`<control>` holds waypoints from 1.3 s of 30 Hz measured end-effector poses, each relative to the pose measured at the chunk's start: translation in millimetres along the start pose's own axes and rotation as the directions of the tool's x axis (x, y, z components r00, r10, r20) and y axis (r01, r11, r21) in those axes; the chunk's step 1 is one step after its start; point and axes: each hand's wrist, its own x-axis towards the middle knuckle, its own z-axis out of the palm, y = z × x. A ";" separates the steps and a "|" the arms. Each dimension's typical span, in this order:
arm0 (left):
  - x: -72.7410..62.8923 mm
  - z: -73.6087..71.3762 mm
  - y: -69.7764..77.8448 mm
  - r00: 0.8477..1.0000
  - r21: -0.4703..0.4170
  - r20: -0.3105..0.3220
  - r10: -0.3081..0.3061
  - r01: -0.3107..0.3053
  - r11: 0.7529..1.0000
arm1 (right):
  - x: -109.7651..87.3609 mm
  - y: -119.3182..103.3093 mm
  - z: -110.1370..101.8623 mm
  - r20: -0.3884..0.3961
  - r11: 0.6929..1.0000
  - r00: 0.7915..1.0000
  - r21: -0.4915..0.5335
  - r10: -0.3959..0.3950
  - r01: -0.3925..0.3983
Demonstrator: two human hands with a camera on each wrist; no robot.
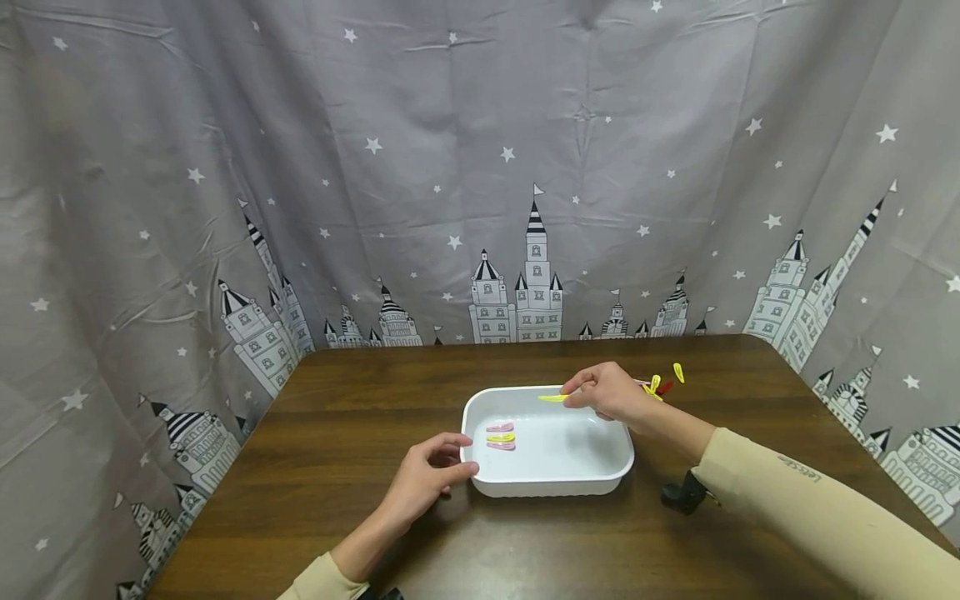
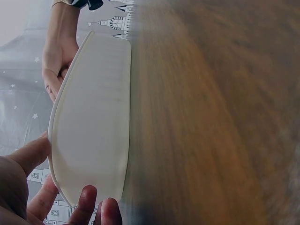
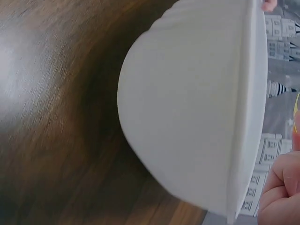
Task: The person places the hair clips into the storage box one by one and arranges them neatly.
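In the head view, a loosely spread left hand (image 1: 422, 482) touches the white tray (image 1: 555, 488), probably to steady it around 3 lined-up clips (image 1: 500, 437), while the right hand (image 1: 609, 392) pinches a yellow clip (image 1: 552, 397) above its far side, by 1 end, likely keeping the rest free; the left wrist view shows that touch, the right wrist view the pinched clip's edge.

The brown table (image 1: 330, 442) bears 1 white tray (image 1: 555, 489) and loose clips (image 1: 656, 383).

A grey curtain (image 1: 420, 100) printed with white stars (image 1: 373, 146) and black-and-white castles (image 1: 537, 292) hung behind a dark brown wooden table (image 1: 360, 408), whose near part caught a pale sheen.
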 end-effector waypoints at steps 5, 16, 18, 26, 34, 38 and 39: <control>-0.4 0.2 -0.4 1.000 0.000 0.004 -0.003 0.003 1.000 | 3.0 0.4 12.9 0.005 1.000 1.000 -0.007 0.003 -0.003; -0.2 0.8 -2.8 1.000 0.009 0.004 -0.002 0.002 1.000 | 9.4 1.9 44.0 0.030 1.000 1.000 -0.011 -0.006 0.006; 0.2 1.0 -2.8 1.000 0.011 0.005 0.001 -0.001 1.000 | 10.1 3.2 49.0 0.035 1.000 0.999 -0.015 -0.009 0.010; 2.3 0.9 -1.9 1.000 0.018 -0.001 0.004 -0.004 1.000 | 15.3 10.8 65.1 0.033 0.997 0.999 -0.068 -0.038 0.040; 2.2 -0.3 1.7 1.000 0.031 0.001 -0.003 0.003 1.000 | 17.0 12.3 76.3 0.025 0.989 0.996 -0.118 -0.082 0.085; 1.4 -0.6 1.6 1.000 0.033 0.001 -0.008 0.008 0.999 | 18.6 13.8 82.3 0.043 0.987 0.994 -0.123 -0.103 0.108; 1.1 -0.7 1.3 1.000 0.032 0.001 -0.009 0.009 0.999 | 18.8 14.0 83.7 0.049 0.986 0.993 -0.125 -0.107 0.113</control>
